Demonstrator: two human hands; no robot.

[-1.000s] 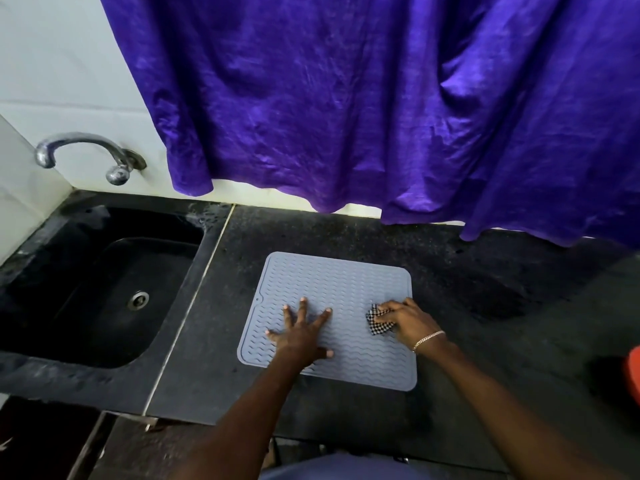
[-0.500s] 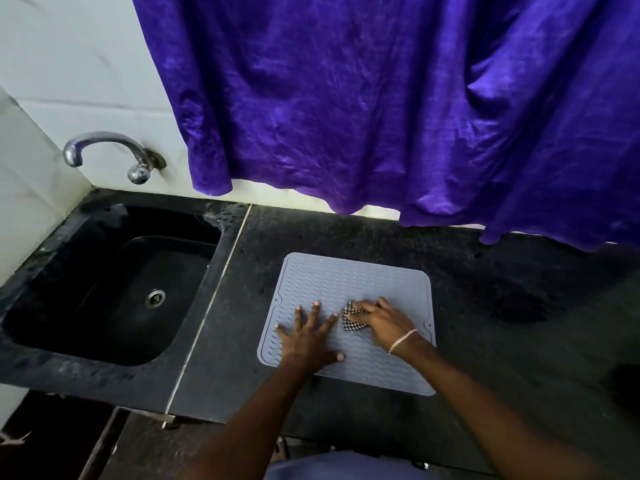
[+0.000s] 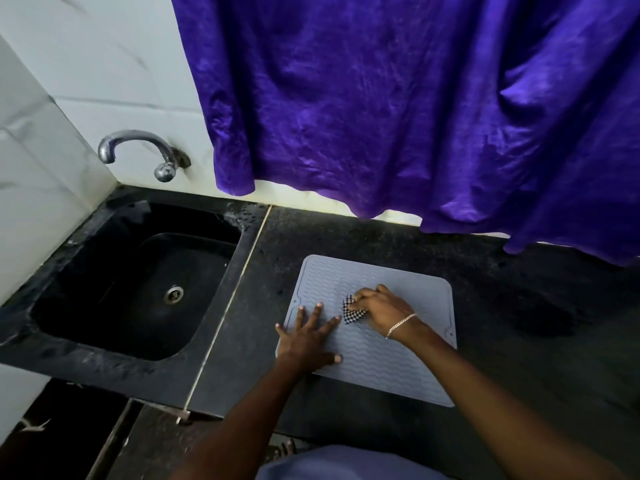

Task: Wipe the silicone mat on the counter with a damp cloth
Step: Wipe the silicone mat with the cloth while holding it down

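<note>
A grey ridged silicone mat (image 3: pixel 408 285) lies flat on the dark stone counter (image 3: pixel 519 358). My left hand (image 3: pixel 308 337) presses flat on the mat's left front part, fingers spread and straight. My right hand (image 3: pixel 379 306), a bracelet on its wrist, grips a small black-and-white checked cloth (image 3: pixel 352 312) against the middle of the mat. Most of the cloth is hidden under my fingers.
A black sink (image 3: pixel 114 289) with a metal drain is set into the counter at the left, under a chrome tap (image 3: pixel 138 152) on the tiled wall. A purple curtain (image 3: pixel 398 105) hangs over the counter's back edge. The counter's front edge runs below my forearms.
My right hand has slid the cloth leftward from the mat's right part to its middle, close to my left fingers. My left hand has stayed pressed on the mat.
</note>
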